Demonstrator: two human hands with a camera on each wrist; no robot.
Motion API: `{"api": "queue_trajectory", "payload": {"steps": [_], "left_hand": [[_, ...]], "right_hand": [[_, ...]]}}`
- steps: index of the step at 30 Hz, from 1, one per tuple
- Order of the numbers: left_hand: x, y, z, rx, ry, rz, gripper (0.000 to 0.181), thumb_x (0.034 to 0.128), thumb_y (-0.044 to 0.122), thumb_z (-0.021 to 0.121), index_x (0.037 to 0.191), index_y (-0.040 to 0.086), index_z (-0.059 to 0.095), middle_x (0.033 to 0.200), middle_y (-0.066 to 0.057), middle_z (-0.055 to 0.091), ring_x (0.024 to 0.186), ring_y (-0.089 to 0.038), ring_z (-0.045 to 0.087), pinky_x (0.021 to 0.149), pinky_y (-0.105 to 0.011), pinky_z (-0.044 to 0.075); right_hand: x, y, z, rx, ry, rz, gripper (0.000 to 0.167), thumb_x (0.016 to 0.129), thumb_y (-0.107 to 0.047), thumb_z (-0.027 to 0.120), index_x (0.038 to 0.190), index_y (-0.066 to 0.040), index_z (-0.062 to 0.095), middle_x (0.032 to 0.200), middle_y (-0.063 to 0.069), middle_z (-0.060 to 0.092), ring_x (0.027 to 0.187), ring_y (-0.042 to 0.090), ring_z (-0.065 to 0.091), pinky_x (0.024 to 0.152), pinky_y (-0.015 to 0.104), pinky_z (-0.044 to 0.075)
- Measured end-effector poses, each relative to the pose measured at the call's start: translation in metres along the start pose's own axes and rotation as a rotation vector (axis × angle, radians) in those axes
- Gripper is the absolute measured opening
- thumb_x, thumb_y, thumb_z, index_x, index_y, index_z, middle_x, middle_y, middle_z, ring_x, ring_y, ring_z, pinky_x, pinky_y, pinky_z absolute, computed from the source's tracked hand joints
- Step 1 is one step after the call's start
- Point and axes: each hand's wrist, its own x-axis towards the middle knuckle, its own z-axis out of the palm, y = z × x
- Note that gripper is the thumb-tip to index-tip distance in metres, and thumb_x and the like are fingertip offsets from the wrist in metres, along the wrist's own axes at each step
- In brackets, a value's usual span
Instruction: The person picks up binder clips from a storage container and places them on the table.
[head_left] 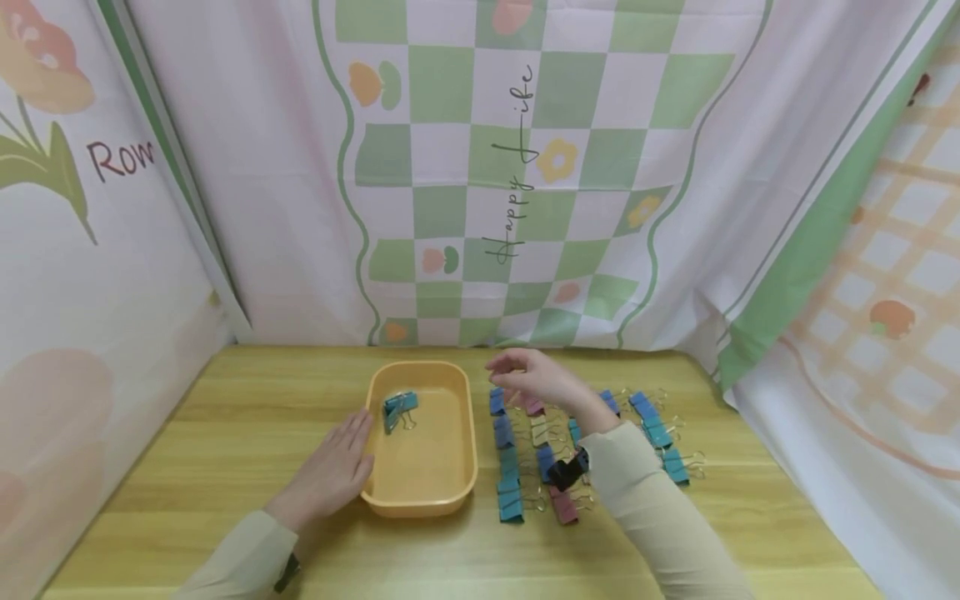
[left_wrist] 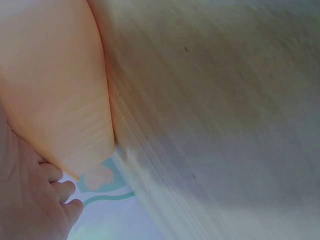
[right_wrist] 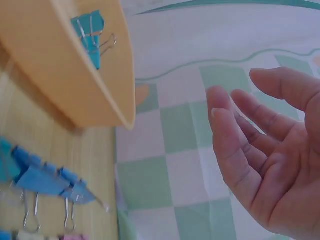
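Note:
My left hand rests against the left side of a yellow plastic tray, its fingers lying along the rim. Inside the tray, toward its far left corner, lie teal binder clips, also visible in the right wrist view. My right hand is raised above the far end of the binder clip rows, just right of the tray. Its fingers are loosely bent with nothing between them, as the right wrist view confirms. Below it stands a column of blue and teal binder clips; my forearm hides part of the other columns.
Pink, cream and blue binder clips form a second column, and more blue and teal clips lie farther right. The wooden table ends at a checkered curtain behind, with printed cloth on both sides.

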Motion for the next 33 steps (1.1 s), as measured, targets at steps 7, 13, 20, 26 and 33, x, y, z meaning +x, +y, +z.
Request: {"api": "queue_trajectory", "payload": {"steps": [7, 13, 20, 26, 33], "left_hand": [[0.000, -0.001, 0.001, 0.004, 0.010, 0.005, 0.055, 0.0963, 0.019, 0.041, 0.139, -0.011, 0.026, 0.146, -0.025, 0.021, 0.133, -0.039, 0.021, 0.107, -0.049, 0.019], [0.000, -0.002, 0.003, 0.006, 0.008, 0.006, 0.055, 0.0968, 0.020, 0.040, 0.139, -0.011, 0.025, 0.146, -0.025, 0.021, 0.133, -0.039, 0.021, 0.107, -0.049, 0.019], [0.000, -0.002, 0.003, 0.004, 0.013, 0.012, 0.054, 0.0966, 0.019, 0.041, 0.139, -0.011, 0.026, 0.145, -0.025, 0.021, 0.133, -0.039, 0.020, 0.107, -0.050, 0.020], [0.000, -0.001, 0.002, 0.013, 0.009, 0.009, 0.054, 0.0968, 0.020, 0.040, 0.139, -0.011, 0.026, 0.146, -0.025, 0.021, 0.133, -0.039, 0.021, 0.107, -0.049, 0.020], [0.000, 0.000, 0.000, 0.003, 0.002, 0.002, 0.053, 0.0971, 0.019, 0.039, 0.139, -0.011, 0.026, 0.146, -0.025, 0.021, 0.133, -0.038, 0.019, 0.107, -0.050, 0.019]], "right_hand": [[0.028, -0.011, 0.013, 0.016, 0.006, -0.013, 0.033, 0.092, -0.015, 0.057, 0.121, 0.000, 0.053, 0.109, 0.018, 0.057, 0.080, 0.028, 0.062, 0.069, 0.041, 0.054], [0.046, -0.016, 0.027, 0.045, -0.004, -0.011, 0.034, 0.091, -0.012, 0.058, 0.121, 0.003, 0.052, 0.106, 0.017, 0.058, 0.077, 0.024, 0.062, 0.066, 0.035, 0.055], [0.063, -0.017, 0.044, 0.056, -0.007, 0.016, 0.032, 0.091, -0.010, 0.057, 0.119, 0.003, 0.053, 0.104, 0.015, 0.059, 0.076, 0.022, 0.063, 0.066, 0.033, 0.055], [0.075, -0.012, 0.059, 0.069, -0.019, 0.032, 0.029, 0.091, -0.008, 0.056, 0.117, 0.002, 0.055, 0.097, 0.013, 0.061, 0.075, 0.022, 0.063, 0.066, 0.034, 0.055], [0.087, -0.003, 0.076, 0.111, -0.031, 0.041, 0.028, 0.089, -0.007, 0.057, 0.114, 0.005, 0.056, 0.101, 0.021, 0.060, 0.080, 0.032, 0.063, 0.067, 0.036, 0.055]]}}
